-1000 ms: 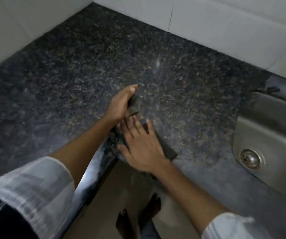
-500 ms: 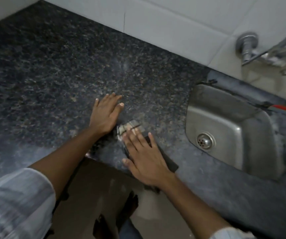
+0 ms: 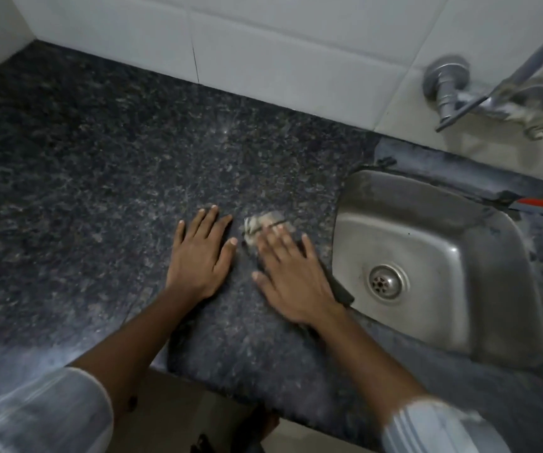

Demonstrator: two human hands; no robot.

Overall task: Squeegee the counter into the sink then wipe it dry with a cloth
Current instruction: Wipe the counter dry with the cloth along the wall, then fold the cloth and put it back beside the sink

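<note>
Left hand [image 3: 200, 256]: flat on the dark speckled surface [image 3: 83, 178], palm down, fingers spread, holding nothing
Right hand [image 3: 291, 276]: palm down on a dark cloth [image 3: 340, 291], fingers extended and pressing it, blurred
Cloth: on the surface just left of the sink [image 3: 433, 256], its pale frayed end [image 3: 262, 223] showing past the fingertips
Sink: steel, round drain [image 3: 386, 282]
Wall: pale tiles, metal tap [image 3: 479, 96] above the sink

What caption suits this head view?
Right hand presses a cloth flat beside the steel sink; left hand rests on granite.
</note>
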